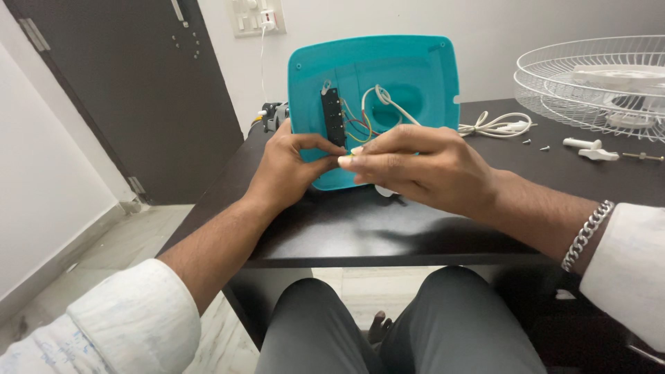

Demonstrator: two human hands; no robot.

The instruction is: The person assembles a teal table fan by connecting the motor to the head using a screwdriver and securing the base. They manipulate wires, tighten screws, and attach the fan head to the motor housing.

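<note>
A dark tabletop (429, 228) carries everything here. At its far right sits a white wire fan guard (589, 83), and nearer the middle a teal plastic cover (415, 69) stands tilted on its edge, hollow side toward the person. It looks light and stiff, easy to steady by its rim. Inside it a black switch block (333, 114) runs upright, with thin coloured wires (357, 128) and a white cord (388, 104) looping beside it. The left hand (287, 170) rests against the cover's lower edge, thumb and forefinger pressed together near the block's base. The right hand (422, 166) pinches a small pale wire end (350, 158), fingertips closed on it. Those wires seem soft and fine, best held near the tips. Loose screws (535, 144) lie further right.
</note>
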